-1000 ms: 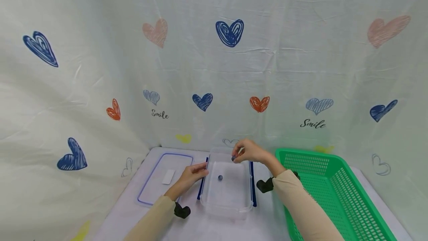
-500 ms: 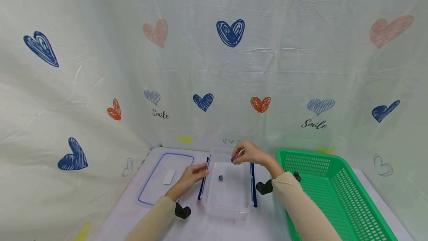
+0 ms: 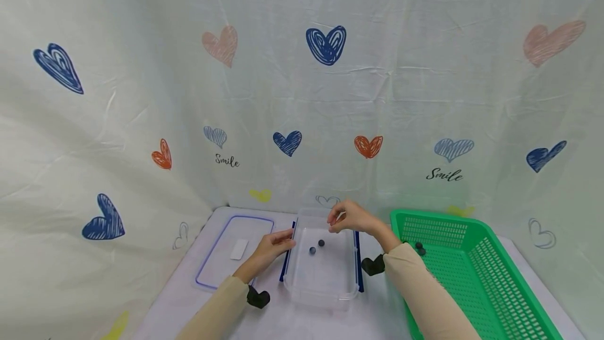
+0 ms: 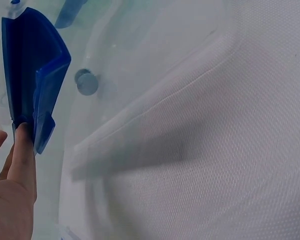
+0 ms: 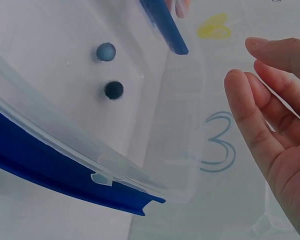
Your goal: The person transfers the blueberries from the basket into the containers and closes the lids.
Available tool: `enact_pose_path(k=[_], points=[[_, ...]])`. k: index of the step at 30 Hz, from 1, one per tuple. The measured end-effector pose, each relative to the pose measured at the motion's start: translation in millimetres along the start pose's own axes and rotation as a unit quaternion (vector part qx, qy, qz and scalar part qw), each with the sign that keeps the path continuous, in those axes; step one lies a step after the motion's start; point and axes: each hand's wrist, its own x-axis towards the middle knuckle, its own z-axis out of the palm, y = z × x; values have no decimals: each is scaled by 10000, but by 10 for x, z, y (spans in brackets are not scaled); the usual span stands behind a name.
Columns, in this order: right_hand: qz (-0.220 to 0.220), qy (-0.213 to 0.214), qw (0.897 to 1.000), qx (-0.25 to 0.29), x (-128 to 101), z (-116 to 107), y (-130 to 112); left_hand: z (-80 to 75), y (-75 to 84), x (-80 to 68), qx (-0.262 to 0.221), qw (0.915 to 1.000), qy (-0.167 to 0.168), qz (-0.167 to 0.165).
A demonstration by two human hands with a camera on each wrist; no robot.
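Two small round dark-blue berries, like blueberries, lie apart on the floor of a clear plastic box [image 3: 325, 277]: one dusty blue-grey berry [image 5: 106, 51] and one darker berry [image 5: 114, 90]. Above the box's far part my right hand [image 3: 351, 215] hovers with bent fingers, thumb and fingertips apart and nothing between them. My left hand [image 3: 271, 248] is at the box's left side. In the left wrist view its straight fingertips touch the hanging blue latch flap [image 4: 35, 65], with the thumb held away.
A green plastic basket [image 3: 476, 272] stands to the right, with several dark berries [image 3: 420, 248] at its near-left part, beside my right sleeve. Left of the box lies a clear lid [image 3: 219, 256] with a blue seal and a white rectangle [image 3: 239, 249]. A heart-printed curtain [image 3: 325, 98] hangs behind.
My right fingers have let go of a berry, which has dropped into the box near the first one. My left hand has stayed at the box's side.
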Motion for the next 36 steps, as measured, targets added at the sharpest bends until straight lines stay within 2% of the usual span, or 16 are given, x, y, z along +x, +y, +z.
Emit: enact_pose_path(k=[14,24,36], points=[[145,149,9998,-13,-58,-51,-29,-6,0,10,-78,9999,-106,4],[178,256,9993,203,-179,-202,-26,4,17,-5,-64,10000,-63,-39],[553,563,9959,434,-424,-448,86,14,2,0,-43,9999,30,-89]])
